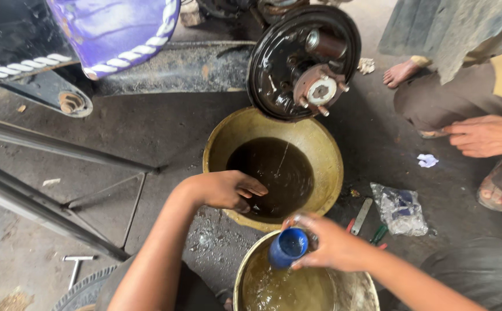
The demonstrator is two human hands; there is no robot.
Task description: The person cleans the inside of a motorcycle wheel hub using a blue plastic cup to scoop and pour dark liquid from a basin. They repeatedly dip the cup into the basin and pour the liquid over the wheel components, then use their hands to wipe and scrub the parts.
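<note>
Both forearms were bare, with no sleeves, watch or rings showing. The left hand [228, 190] and right hand [331, 245] looked wet. Dark grey clothing covered the knee [481, 270] beside the right hand.

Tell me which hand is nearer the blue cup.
Right. The right hand grips the blue cup over the bucket; the left hand is apart, dipping into the yellow basin of dark liquid.
</note>
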